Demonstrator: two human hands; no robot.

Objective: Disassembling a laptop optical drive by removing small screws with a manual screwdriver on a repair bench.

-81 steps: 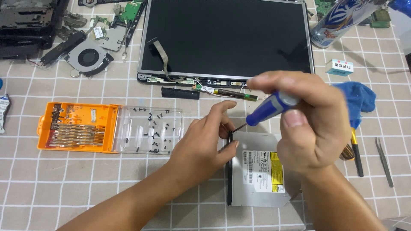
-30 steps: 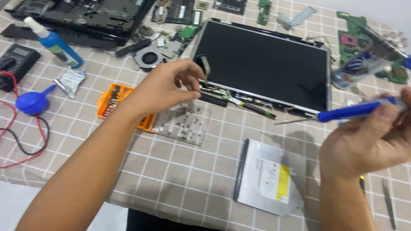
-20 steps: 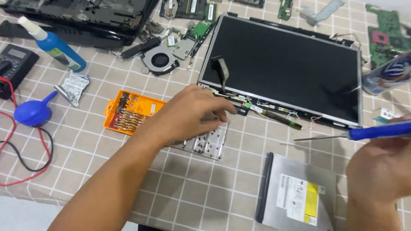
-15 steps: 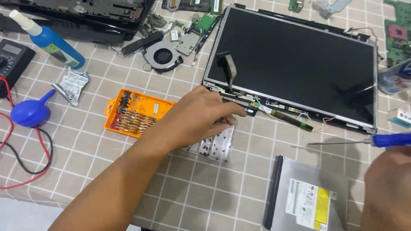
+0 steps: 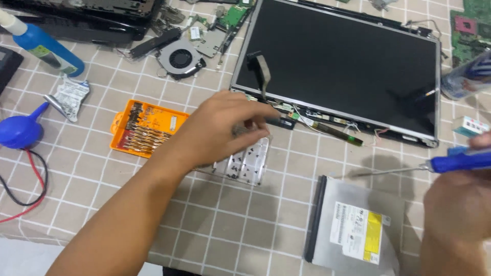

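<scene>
Compared with the view half a second earlier, our left hand [image 5: 225,130] had stayed over the clear plastic lid [image 5: 245,163] of the orange bit case [image 5: 146,128], fingertips pinched together above the small dark screws lying in it; whether a screw sat in that grip we could not tell. Our right hand [image 5: 460,209] had risen further into view at the right edge, closed around the blue handle of the screwdriver [image 5: 434,164], whose thin metal shaft pointed left over the optical drive [image 5: 358,227].

The drive lay flat on the near right of the worktop [image 5: 230,230], a slim grey metal slab with a black front edge and a white-and-yellow label. Beyond it lay the bare laptop screen panel [image 5: 342,61], glossy black in a thin metal frame, with a flat ribbon cable [image 5: 261,71] curling up from its near edge. The worktop wore a beige cloth with a white grid. To the far left sat a round black cooling fan [image 5: 180,59], a blue bottle [image 5: 48,48] and a blue rubber blower [image 5: 20,130], red and black wires beside it.
</scene>
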